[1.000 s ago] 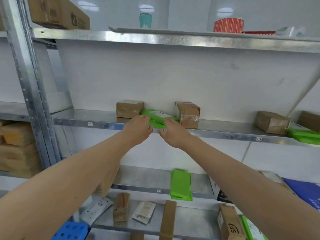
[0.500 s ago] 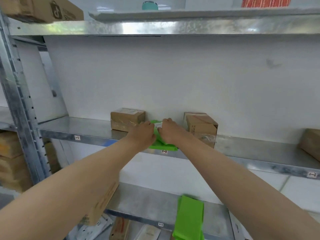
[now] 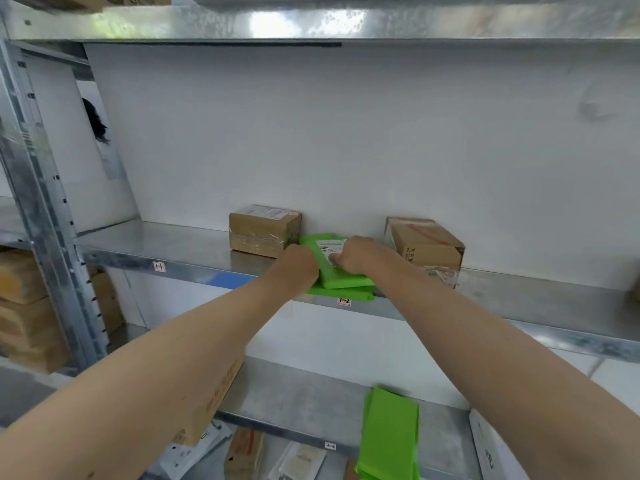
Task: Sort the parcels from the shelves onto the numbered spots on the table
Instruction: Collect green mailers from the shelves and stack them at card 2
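Observation:
A green bag parcel (image 3: 341,279) with a white label lies on top of a second green parcel (image 3: 349,294) at the front edge of the middle metal shelf (image 3: 180,251). My left hand (image 3: 300,266) grips its left side and my right hand (image 3: 353,255) grips its right side, thumb on the label. A brown cardboard box (image 3: 265,230) stands just left of the parcel and another brown box (image 3: 424,245) just right, both against the white back wall.
Below, a lower shelf (image 3: 304,400) holds another green parcel (image 3: 389,434) and a leaning brown box (image 3: 214,400). Further down lie small packets (image 3: 298,462). A metal upright (image 3: 41,216) stands at the left with stacked cartons (image 3: 24,306) behind it. The top shelf (image 3: 311,22) overhangs.
The view has closed in on the middle shelf. Both hands went from reaching at the shelf's front edge to closing on the sides of the green parcel.

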`<state>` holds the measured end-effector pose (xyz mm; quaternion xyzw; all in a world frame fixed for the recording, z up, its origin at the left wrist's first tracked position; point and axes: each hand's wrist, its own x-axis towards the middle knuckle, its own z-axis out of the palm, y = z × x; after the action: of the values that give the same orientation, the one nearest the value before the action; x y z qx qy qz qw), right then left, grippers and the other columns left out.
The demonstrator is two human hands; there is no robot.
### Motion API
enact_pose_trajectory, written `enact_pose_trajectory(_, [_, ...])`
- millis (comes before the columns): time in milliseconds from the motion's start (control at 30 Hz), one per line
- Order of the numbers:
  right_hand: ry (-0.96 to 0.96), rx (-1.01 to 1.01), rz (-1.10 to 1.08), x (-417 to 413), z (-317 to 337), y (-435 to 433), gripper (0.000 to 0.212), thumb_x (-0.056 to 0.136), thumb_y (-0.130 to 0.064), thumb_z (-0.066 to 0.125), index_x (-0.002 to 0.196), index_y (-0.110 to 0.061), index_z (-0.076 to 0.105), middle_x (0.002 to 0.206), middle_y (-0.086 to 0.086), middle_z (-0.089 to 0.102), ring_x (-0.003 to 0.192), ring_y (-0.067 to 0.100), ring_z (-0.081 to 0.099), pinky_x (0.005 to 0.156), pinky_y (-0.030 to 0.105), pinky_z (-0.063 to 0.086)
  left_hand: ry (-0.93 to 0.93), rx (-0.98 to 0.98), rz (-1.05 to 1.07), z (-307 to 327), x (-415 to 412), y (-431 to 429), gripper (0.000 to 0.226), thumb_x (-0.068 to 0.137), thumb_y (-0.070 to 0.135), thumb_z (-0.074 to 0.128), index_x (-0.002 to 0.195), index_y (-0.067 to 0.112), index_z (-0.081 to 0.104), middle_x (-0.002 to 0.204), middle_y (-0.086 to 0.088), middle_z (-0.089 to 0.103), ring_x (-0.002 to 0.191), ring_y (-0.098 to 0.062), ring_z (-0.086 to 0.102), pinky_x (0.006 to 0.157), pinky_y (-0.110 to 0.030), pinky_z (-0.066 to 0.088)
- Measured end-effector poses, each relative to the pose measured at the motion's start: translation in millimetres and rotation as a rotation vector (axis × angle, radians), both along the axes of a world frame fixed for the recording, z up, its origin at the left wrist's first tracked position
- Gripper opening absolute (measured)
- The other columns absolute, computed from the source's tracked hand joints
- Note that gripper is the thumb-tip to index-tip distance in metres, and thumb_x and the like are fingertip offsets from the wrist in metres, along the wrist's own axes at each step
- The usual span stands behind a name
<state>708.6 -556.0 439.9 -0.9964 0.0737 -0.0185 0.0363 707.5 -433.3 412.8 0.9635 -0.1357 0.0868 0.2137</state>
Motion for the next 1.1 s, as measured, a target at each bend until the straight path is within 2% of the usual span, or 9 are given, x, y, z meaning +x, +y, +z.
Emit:
enact_pose_trajectory(200, [0.023, 0.033, -0.007, -27.1, 8.0, 4.7, 0.042, 0.100, -0.030, 0.040, 0.133, -0.007, 0.051, 0.129, 0.013, 0.056, 0.116, 0.028, 0.054, 0.091, 0.031, 0.041, 0.073, -0.122, 0.003, 8.2, -5.3, -0.1, 0.038, 0.101, 0.020, 0.036, 0.109, -0.008, 0.060, 0.090, -0.015, 0.050, 0.109, -0.036, 0.058, 0.075, -0.029, 0.038])
enact_pose_trajectory(300, [0.078, 0.154, -0.044, -32.8, 4.0, 8.4, 0.046, 0.105, -0.023, 0.026, 0.146, -0.006, 0.034, 0.152, 0.013, 0.035, 0.136, 0.029, 0.038, 0.107, 0.032, 0.034, 0.098, -0.161, 0.023, 6.0, -6.9, -3.7, 0.033, 0.099, 0.020, 0.040, 0.083, -0.004, 0.057, 0.090, -0.022, 0.055, 0.106, -0.036, 0.059, 0.075, -0.035, 0.044])
enact_pose_trajectory(400, [0.073, 0.332, -0.044, -35.4, 2.1, 12.9, 0.044, 0.105, -0.012, 0.024, 0.148, -0.004, 0.029, 0.154, 0.014, 0.032, 0.137, 0.027, 0.036, 0.105, 0.027, 0.032, 0.131, -0.324, 0.078, 3.5, -8.8, -8.6, 0.035, 0.095, 0.015, 0.047, 0.061, 0.008, 0.043, 0.078, -0.018, 0.059, 0.089, -0.036, 0.058, 0.058, -0.034, 0.039])
enact_pose_trajectory(533, [-0.015, 0.621, -0.099, -22.5, -15.6, 13.9, 0.041, 0.097, -0.015, 0.041, 0.135, -0.001, 0.048, 0.142, 0.018, 0.047, 0.129, 0.032, 0.046, 0.104, 0.037, 0.037, 0.194, -0.617, 0.174, 2.0, -15.9, -21.2, 0.018, 0.092, 0.011, 0.050, 0.091, -0.004, 0.060, 0.113, -0.025, 0.062, 0.107, -0.035, 0.059, 0.070, -0.034, 0.042])
enact_pose_trajectory(633, [-0.165, 0.926, -0.203, -17.2, -27.9, 7.5, 0.035, 0.084, -0.011, 0.056, 0.119, -0.004, 0.056, 0.122, 0.014, 0.061, 0.112, 0.032, 0.057, 0.095, 0.037, 0.046, 0.243, -0.740, 0.217, -2.7, -11.3, -19.5, 0.012, 0.089, 0.008, 0.050, 0.077, 0.004, 0.051, 0.098, -0.020, 0.058, 0.088, -0.031, 0.056, 0.057, -0.027, 0.032])
enact_pose_trajectory(700, [-0.230, 1.066, -0.226, -23.0, -31.5, 5.8, 0.033, 0.083, -0.008, 0.058, 0.117, -0.005, 0.057, 0.117, 0.013, 0.062, 0.109, 0.032, 0.057, 0.094, 0.037, 0.049, 0.280, -0.892, 0.260, -3.6, -10.8, -16.6, 0.006, 0.084, 0.008, 0.051, 0.087, 0.004, 0.054, 0.095, -0.016, 0.059, 0.082, -0.028, 0.054, 0.062, -0.026, 0.038])
enact_pose_trajectory(800, [-0.299, 1.130, -0.205, -30.9, -35.8, 5.3, 0.031, 0.083, -0.004, 0.052, 0.113, -0.004, 0.060, 0.113, 0.014, 0.065, 0.107, 0.032, 0.059, 0.078, 0.028, 0.048, 0.296, -1.106, 0.300, -8.5, -21.3, -18.9, 0.011, 0.085, 0.002, 0.049, 0.076, 0.007, 0.052, 0.079, -0.010, 0.057, 0.072, -0.024, 0.052, 0.061, -0.026, 0.038])
enact_pose_trajectory(933, [-0.399, 1.239, -0.118, -43.5, -38.1, 4.6, 0.039, 0.083, 0.003, 0.040, 0.111, -0.011, 0.064, 0.105, 0.004, 0.067, 0.089, 0.022, 0.059, 0.061, 0.022, 0.043, 0.101, -1.111, 0.239, -17.1, -44.2, -25.7, 0.022, 0.085, 0.006, 0.047, 0.075, 0.016, 0.064, 0.072, -0.004, 0.061, 0.065, -0.020, 0.048, 0.059, -0.025, 0.036])
enact_pose_trajectory(1100, [-0.543, 1.401, -0.039, -82.8, -35.8, 11.9, 0.055, 0.085, 0.006, 0.029, 0.118, -0.021, 0.064, 0.110, -0.001, 0.069, 0.098, 0.020, 0.063, 0.086, 0.034, 0.053, -0.079, -1.031, 0.149, -8.9, -84.4, -16.8, 0.027, 0.088, 0.014, 0.047, 0.093, 0.021, 0.072, 0.085, -0.001, 0.068, 0.069, -0.014, 0.050, 0.058, -0.024, 0.035])
